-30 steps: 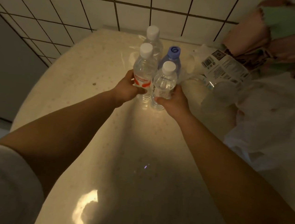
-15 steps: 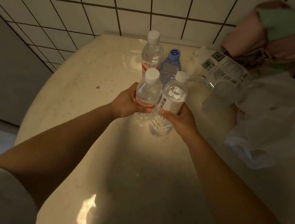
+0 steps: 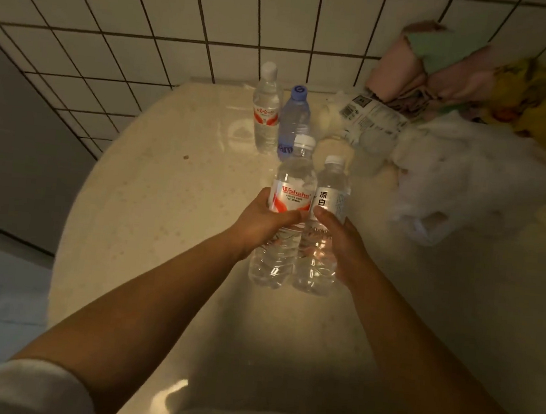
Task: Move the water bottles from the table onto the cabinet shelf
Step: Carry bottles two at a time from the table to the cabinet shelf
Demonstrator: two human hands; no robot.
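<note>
Our left hand (image 3: pixel 265 221) grips a clear bottle (image 3: pixel 286 214) whose red-and-white label reads "Wahaha". Our right hand (image 3: pixel 341 242) holds a second clear bottle (image 3: pixel 325 218) with a white label showing the characters "凉白". Both are lifted side by side, touching, above the middle of the tabletop (image 3: pixel 153 203). Near its far edge by the tiled wall stand a red-labelled bottle (image 3: pixel 267 110) and a blue bottle (image 3: pixel 294 122), its cap marked "G". A barcoded wrapper (image 3: pixel 368 117) lies toward the far right corner.

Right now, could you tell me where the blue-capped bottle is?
The blue-capped bottle stands on the table near the tiled wall, right of a red-labelled bottle.
</note>
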